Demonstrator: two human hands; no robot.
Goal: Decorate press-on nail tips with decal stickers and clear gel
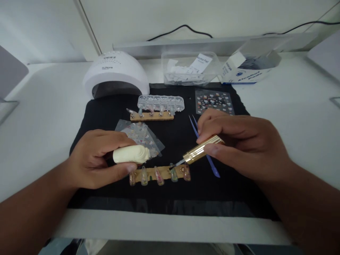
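Black mat (186,198) fills frame centre, its bare strip running along the lower edge. Right hand (239,145), forearm entering lower right, fingers pinched shut on gold brush cap (203,149); bristle tip touches nail strip (159,173) at lower centre. Left hand (98,159), centre left, fingers curled closed around cream bottle (130,154), just above the strip's left end.
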